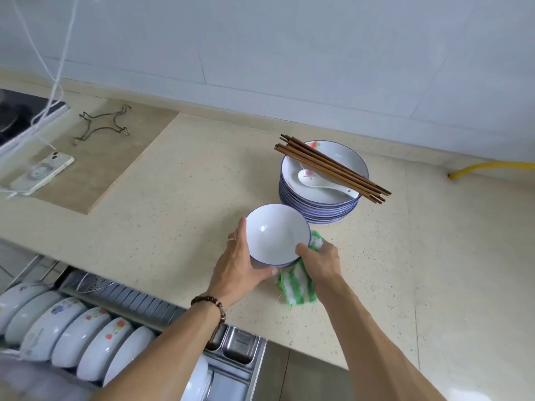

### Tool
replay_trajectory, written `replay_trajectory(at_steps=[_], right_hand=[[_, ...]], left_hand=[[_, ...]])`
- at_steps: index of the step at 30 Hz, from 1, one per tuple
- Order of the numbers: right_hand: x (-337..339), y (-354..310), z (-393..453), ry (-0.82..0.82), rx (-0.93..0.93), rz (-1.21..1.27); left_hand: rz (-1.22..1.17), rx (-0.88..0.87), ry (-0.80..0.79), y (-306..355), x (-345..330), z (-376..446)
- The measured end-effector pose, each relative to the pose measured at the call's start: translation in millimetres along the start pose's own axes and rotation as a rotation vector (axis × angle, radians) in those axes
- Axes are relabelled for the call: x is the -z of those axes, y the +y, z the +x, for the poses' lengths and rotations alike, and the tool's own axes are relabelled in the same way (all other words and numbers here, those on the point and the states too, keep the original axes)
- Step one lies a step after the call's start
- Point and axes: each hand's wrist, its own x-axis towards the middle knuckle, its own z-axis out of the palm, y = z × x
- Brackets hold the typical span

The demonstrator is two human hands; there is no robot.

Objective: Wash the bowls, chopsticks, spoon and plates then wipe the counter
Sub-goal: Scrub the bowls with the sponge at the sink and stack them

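Countertop [173,198]: both hands grip one bowl [276,235]; right hand [320,260] also pinches one cloth [295,285].

You face a speckled beige worktop [179,198] under a pale tiled wall [289,47]. Far left sits a dark hob [20,114] beside a wire trivet [101,124] and a phone [43,172]. A drawer [240,347] stands open near left; a yellow hose [492,167] lies far right.

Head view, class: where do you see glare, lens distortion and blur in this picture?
Head view: a small glare spot sits inside the white bowl gripped by the left hand; the wide lens bends the counter edge and wall seams; the racked dishes at the lower left corner look soft; shadows stay faint under the plate stack.
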Motion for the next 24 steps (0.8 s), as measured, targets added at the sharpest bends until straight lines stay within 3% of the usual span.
replay_trajectory(at_steps=[6,15,17,22,24], right_hand=[[17,-18,-27,-0.010,0.052,0.021],[67,-25,-115,0.113,0.027,0.217],[88,-20,-137,0.160,0.023,0.271],[145,6,-183,0.264,-0.022,0.415],[171,22,-198,0.323,-0.038,0.451]], left_hand=[[-0.082,-0.039,0.053,15,9,-23],[-0.388,-0.040,-0.042,77,33,-61],[-0.528,-0.024,-0.113,101,27,-69],[-0.824,0.315,-0.434,160,-3,-101],[-0.875,0.356,-0.547,182,-23,-121]])
